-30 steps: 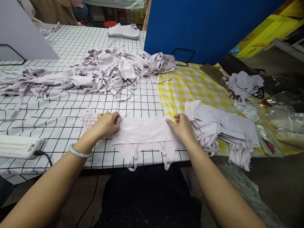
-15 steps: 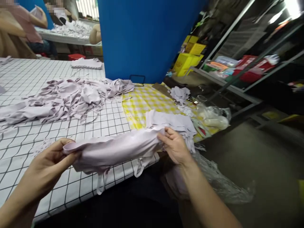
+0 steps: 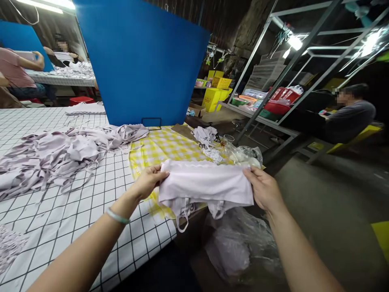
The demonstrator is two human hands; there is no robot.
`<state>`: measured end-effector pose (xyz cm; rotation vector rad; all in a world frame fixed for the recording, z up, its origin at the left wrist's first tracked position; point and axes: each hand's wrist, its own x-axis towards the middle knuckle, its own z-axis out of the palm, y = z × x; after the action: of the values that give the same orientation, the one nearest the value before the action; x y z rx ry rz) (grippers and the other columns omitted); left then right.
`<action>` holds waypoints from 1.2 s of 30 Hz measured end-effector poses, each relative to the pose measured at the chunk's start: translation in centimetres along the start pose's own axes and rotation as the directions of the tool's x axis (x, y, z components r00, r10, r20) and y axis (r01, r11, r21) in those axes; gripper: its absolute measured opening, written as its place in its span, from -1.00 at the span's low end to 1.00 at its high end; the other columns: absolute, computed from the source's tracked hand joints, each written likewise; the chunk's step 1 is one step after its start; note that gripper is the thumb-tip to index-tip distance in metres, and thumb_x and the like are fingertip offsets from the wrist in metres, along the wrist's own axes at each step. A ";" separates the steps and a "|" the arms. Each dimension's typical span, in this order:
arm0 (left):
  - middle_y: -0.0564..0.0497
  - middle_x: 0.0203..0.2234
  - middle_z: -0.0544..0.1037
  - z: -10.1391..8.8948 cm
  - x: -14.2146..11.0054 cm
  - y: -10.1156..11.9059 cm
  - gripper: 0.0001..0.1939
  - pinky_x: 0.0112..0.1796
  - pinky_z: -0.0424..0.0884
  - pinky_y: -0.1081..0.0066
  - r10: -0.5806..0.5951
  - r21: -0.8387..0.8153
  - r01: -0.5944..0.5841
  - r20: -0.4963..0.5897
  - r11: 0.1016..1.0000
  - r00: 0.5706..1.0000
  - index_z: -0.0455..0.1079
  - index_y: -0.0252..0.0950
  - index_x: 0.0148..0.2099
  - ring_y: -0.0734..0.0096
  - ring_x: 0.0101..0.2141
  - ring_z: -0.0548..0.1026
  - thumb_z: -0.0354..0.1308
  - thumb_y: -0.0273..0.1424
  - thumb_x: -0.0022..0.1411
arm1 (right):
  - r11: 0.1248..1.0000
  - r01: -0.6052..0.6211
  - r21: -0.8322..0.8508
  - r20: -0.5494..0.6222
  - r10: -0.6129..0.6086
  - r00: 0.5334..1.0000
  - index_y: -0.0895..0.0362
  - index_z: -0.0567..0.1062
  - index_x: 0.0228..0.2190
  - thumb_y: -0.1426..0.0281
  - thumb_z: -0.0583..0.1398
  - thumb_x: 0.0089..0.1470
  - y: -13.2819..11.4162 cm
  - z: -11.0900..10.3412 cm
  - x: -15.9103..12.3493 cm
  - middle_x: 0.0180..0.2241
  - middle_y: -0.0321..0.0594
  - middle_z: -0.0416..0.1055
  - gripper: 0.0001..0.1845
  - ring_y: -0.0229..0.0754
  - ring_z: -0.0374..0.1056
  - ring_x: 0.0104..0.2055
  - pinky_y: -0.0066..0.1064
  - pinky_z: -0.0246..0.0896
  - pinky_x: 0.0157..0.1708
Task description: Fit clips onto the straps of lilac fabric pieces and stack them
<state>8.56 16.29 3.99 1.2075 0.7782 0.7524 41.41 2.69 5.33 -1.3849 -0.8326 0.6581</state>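
A pale lilac strappy garment [image 3: 206, 182], which looks like a camisole or bra top, is stretched out flat between my hands. My left hand [image 3: 149, 180] pinches its left upper corner, and a pale bangle circles that wrist. On the opposite side, my right hand [image 3: 263, 187] grips the upper right edge, thumb in front. Thin straps dangle below the cloth. The garment hangs over the near corner of the table, covering part of the yellow checked cloth [image 3: 170, 146]. A large heap of similar lilac garments [image 3: 57, 152] lies to the left.
A blue panel [image 3: 142, 61] stands upright behind the checked table [image 3: 115, 211]. Clear plastic bags [image 3: 240, 243] hang below the table corner. Metal racking [image 3: 261, 117] with red baskets is at right. Other people sit at far left and far right [image 3: 349, 113].
Both hands have moved right and away from me with the garment, which now faces me flat instead of sagging folded. The view has swung right and up, bringing a seated person into sight.
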 end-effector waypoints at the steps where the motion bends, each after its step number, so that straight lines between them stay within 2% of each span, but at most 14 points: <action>1: 0.04 -0.54 0.47 -0.2 1.8 -0.2 -0.63 -0.50 0.30 0.49 0.003 0.051 -0.001 -0.034 0.999 0.999 0.47 -0.36 -0.30 0.47 -0.51 0.41 0.43 -0.22 -0.10 | 1.000 0.014 -0.023 0.009 -0.013 1.000 0.04 0.53 -0.35 0.02 0.41 -0.21 0.8 0.5 1.8 -0.40 -0.24 0.56 -0.55 -0.06 0.49 -0.36 -0.23 0.41 -0.30; 6: 0.13 -0.68 0.32 -1.1 9.1 -2.5 -0.70 -0.57 0.20 0.50 -0.015 0.241 0.054 -0.160 0.969 0.987 0.33 -0.32 -0.51 0.57 -0.62 0.26 0.41 -0.32 -0.12 | 0.982 0.026 -0.187 0.029 -0.021 0.999 0.08 0.45 -0.45 -0.12 0.34 -0.29 6.8 3.5 9.6 -0.51 -0.26 0.49 -0.44 -0.14 0.41 -0.44 -0.29 0.35 -0.36; 10: 0.14 -0.71 0.29 -1.8 11.1 -4.3 -0.71 -0.57 0.19 0.48 -0.007 0.370 0.083 -0.202 0.926 0.979 0.29 -0.30 -0.55 0.55 -0.65 0.25 0.38 -0.36 -0.09 | 0.946 0.023 -0.322 0.025 -0.016 1.000 0.09 0.41 -0.49 -0.12 0.24 -0.17 11.0 4.1 11.6 -0.54 -0.25 0.45 -0.49 -0.14 0.38 -0.43 -0.32 0.31 -0.37; 14: 0.07 -0.64 0.38 -2.1 11.4 -4.4 -0.82 -0.46 0.36 0.40 0.049 0.511 0.075 -0.225 0.857 0.973 0.34 -0.30 -0.49 0.41 -0.55 0.40 0.29 -0.40 -0.01 | 0.868 0.056 -0.493 -0.004 -0.067 0.998 0.12 0.46 -0.38 0.02 0.19 -0.03 11.9 3.3 11.4 -0.43 -0.11 0.50 -0.60 0.01 0.42 -0.26 -0.16 0.32 -0.18; 16: -0.04 -0.47 0.51 -1.4 11.4 -3.9 -0.90 -0.27 0.45 0.28 0.111 0.575 0.053 -0.246 0.816 0.963 0.41 -0.31 -0.35 0.24 -0.35 0.51 0.25 -0.43 0.03 | 0.822 0.086 -0.564 -0.009 -0.110 0.994 0.16 0.50 -0.23 0.11 0.19 0.02 11.2 3.3 11.0 -0.24 0.05 0.52 -0.60 0.13 0.39 -0.06 -0.04 0.23 0.02; 17: -0.12 -0.31 0.56 -0.9 11.3 -3.7 -0.85 -0.12 0.44 0.21 0.160 0.616 0.022 -0.238 0.787 0.958 0.44 -0.31 -0.25 0.15 -0.19 0.52 0.23 -0.44 0.05 | 0.782 0.132 -0.609 0.016 -0.155 0.988 0.18 0.49 -0.12 0.14 0.17 0.06 10.7 3.5 10.8 -0.10 0.12 0.49 -0.56 0.17 0.34 0.05 0.00 0.14 0.12; 19: -0.20 0.03 0.50 0.3 11.2 -3.4 -0.72 0.17 0.23 0.09 0.290 0.760 -0.116 -0.099 0.640 0.952 0.45 -0.31 -0.05 0.04 0.13 0.37 0.16 -0.43 0.17 | 0.649 0.290 -0.703 0.147 -0.267 0.952 0.19 0.41 0.08 0.18 0.08 0.18 10.0 4.1 10.7 0.14 0.15 0.34 -0.48 0.17 0.17 0.25 0.02 -0.02 0.25; 21: -0.20 0.25 0.33 1.4 11.1 -3.5 -0.64 0.30 -0.06 -0.02 0.324 0.890 -0.285 0.168 0.357 0.931 0.41 -0.32 0.11 0.01 0.30 0.15 0.05 -0.35 0.31 | 0.490 0.458 -0.742 0.349 -0.301 0.888 0.16 0.35 0.17 0.17 -0.03 0.27 10.0 4.7 10.9 0.27 0.06 0.22 -0.45 0.13 0.03 0.36 0.05 -0.09 0.30; 23: -0.21 0.34 0.19 2.0 11.2 -4.3 -0.51 0.31 -0.18 -0.11 0.193 0.928 -0.356 0.332 0.105 0.923 0.30 -0.34 0.25 -0.04 0.36 0.04 -0.05 -0.22 0.40 | 0.423 0.539 -0.728 0.504 -0.202 0.840 0.12 0.34 0.19 0.13 -0.08 0.31 10.7 4.9 11.1 0.30 -0.03 0.20 -0.43 0.10 -0.02 0.39 0.09 -0.11 0.32; 24: -0.21 0.36 0.14 2.0 11.2 -4.7 -0.44 0.31 -0.19 -0.12 0.115 0.938 -0.344 0.337 0.050 0.935 0.22 -0.35 0.32 -0.05 0.37 0.00 -0.09 -0.15 0.42 | 0.420 0.550 -0.722 0.550 -0.136 0.824 0.11 0.34 0.20 0.11 -0.09 0.31 11.4 4.8 11.2 0.31 -0.07 0.20 -0.42 0.10 -0.04 0.40 0.09 -0.13 0.33; 26: -0.21 0.40 0.04 1.9 11.4 -5.7 -0.33 0.31 -0.18 -0.11 0.009 0.955 -0.297 0.297 0.005 0.955 0.05 -0.34 0.41 -0.05 0.38 -0.05 -0.15 -0.06 0.42 | 0.417 0.555 -0.720 0.591 -0.051 0.805 0.12 0.31 0.24 0.10 -0.10 0.32 12.7 4.4 11.2 0.32 -0.09 0.19 -0.39 0.08 -0.08 0.42 0.08 -0.17 0.35; 31: -0.18 0.42 -0.02 1.4 11.8 -6.4 -0.29 0.31 -0.22 -0.14 -0.048 0.957 -0.291 0.290 -0.015 0.956 -0.10 -0.31 0.46 -0.03 0.39 -0.11 -0.20 -0.02 0.43 | 0.378 0.572 -0.728 0.592 -0.073 0.802 0.15 0.27 0.27 0.11 -0.13 0.34 14.5 3.8 11.4 0.35 -0.10 0.13 -0.37 0.06 -0.14 0.44 0.02 -0.24 0.39; 34: -0.18 0.41 0.00 2.0 11.5 -5.5 -0.31 0.30 -0.29 -0.23 -0.029 0.960 -0.277 0.276 -0.047 0.961 -0.04 -0.31 0.44 -0.06 0.40 -0.13 -0.17 -0.05 0.43 | 0.343 0.551 -0.761 0.581 -0.019 0.814 0.18 0.26 0.26 0.15 -0.10 0.33 12.9 4.2 11.6 0.35 -0.04 0.12 -0.39 0.10 -0.12 0.43 0.08 -0.19 0.36; 36: -0.18 0.40 0.04 2.8 11.1 -4.6 -0.38 0.30 -0.34 -0.23 0.043 0.953 -0.291 0.295 -0.083 0.954 0.06 -0.33 0.40 -0.05 0.40 -0.13 -0.15 -0.11 0.44 | 0.321 0.540 -0.778 0.552 -0.063 0.832 0.19 0.28 0.24 0.17 -0.04 0.30 10.5 4.7 10.7 0.34 0.01 0.13 -0.41 0.16 -0.10 0.41 0.16 -0.16 0.32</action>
<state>17.18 23.31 -1.32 2.8290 1.0651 0.0405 44.36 15.08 -3.89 -2.0065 -2.0207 0.0958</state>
